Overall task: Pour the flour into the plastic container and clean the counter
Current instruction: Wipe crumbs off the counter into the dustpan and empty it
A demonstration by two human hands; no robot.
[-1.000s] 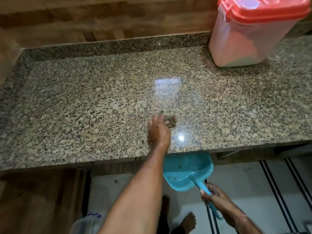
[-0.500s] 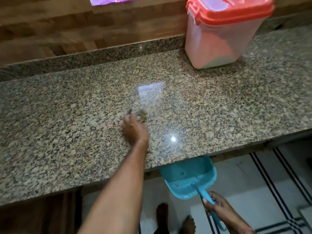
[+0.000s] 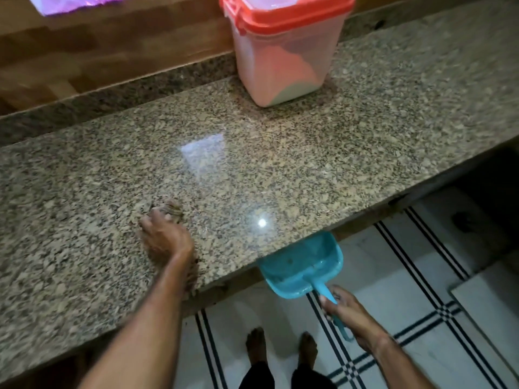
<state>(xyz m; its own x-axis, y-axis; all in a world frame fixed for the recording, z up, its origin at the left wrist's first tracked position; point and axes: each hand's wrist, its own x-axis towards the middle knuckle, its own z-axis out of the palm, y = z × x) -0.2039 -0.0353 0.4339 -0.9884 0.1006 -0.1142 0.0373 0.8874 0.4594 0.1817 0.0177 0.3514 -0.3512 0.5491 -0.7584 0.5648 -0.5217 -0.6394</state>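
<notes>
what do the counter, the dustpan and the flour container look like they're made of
Counter: polished granite by the look, speckled tan and black grain with sharp mirror-like glare spots.
Dustpan: smooth teal plastic, one moulded piece with its handle, slight sheen.
Flour container: translucent plastic body, the contents showing through as a cloudy shape; its red lid looks like opaque glossy plastic with clip latches.

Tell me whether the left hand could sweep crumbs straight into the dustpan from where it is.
Probably yes. The left hand with its cloth is on the counter; bare granite lies between it and the dustpan held under the edge.
</notes>
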